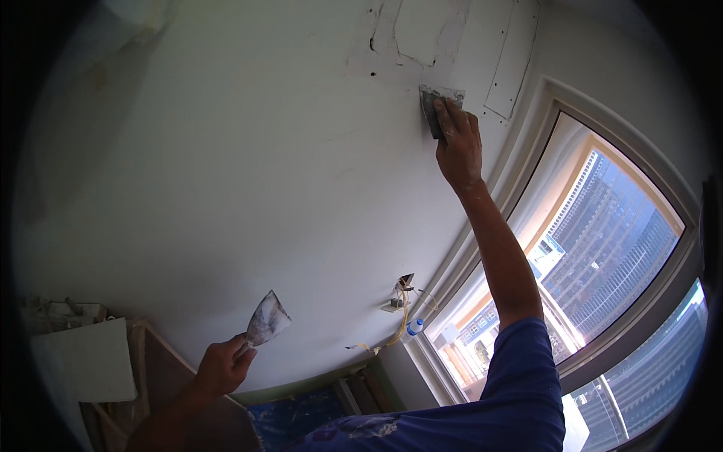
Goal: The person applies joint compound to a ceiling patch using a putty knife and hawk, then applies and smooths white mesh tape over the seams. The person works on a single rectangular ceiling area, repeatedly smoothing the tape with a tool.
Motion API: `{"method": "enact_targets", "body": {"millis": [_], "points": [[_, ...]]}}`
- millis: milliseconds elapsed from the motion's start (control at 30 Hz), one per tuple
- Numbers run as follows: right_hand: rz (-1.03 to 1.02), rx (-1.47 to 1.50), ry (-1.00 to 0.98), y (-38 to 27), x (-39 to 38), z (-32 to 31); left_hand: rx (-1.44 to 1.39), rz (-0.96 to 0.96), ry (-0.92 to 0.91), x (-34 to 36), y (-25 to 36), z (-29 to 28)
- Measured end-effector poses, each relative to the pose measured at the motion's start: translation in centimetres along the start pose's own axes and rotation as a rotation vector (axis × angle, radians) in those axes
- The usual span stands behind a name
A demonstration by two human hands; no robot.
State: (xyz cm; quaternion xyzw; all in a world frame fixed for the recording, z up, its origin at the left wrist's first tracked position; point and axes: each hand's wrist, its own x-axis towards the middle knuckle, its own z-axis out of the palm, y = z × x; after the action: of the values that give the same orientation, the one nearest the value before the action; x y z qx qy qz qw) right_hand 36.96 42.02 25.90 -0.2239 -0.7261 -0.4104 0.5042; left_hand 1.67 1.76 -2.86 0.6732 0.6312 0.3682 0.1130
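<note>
"Noting hand states first: what does each one hold?"

"Right hand [459, 149]: raised, fingers spread across a flat, dark-grey, four-sided blade [430, 113]. Left hand [224, 367]: low, curled round the handle of a grey-white, smeared, fan-shaped putty knife [268, 319], its wide end up."

"Position of the four-sided blade?"

"High at the smooth off-white wall [263, 188], just below a pale patch outlined in dark, broken lines [431, 29]. Edge contact: cannot tell from this angle."

"Technique?"

"Suggest a shallow tilt and even finger pressure across the width; a loaded corner would probably score the surface. Run each stroke past the outline and feather out. Scrape residue onto the putty knife between passes, since dried crumbs would likely drag."

"Hazards?"

"Right forearm overlaps the pale window frame [550, 113] in view; shorten strokes on that side. Lower down, a loose yellow cable [405, 313] hangs by a dark, square wall box [407, 281]. Advise keeping both tools clear."
</note>
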Motion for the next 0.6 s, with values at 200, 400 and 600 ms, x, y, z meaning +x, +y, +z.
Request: {"method": "enact_targets", "body": {"millis": [200, 400, 600], "points": [[0.015, 0.032, -0.254, 0.3, -1.1, -5.2, -0.024, -0.069, -0.030, -0.3, 1.7, -1.2], [0.610, 0.079, -0.270, 1.5, 0.7, -6.1, -0.053, -0.077, -0.079, 0.2, 1.9, -1.0], [0.361, 0.355, -0.272, -9.7, -2.0, -5.4, 0.003, -0.042, -0.007, -0.4, 1.9, -0.9]]}}
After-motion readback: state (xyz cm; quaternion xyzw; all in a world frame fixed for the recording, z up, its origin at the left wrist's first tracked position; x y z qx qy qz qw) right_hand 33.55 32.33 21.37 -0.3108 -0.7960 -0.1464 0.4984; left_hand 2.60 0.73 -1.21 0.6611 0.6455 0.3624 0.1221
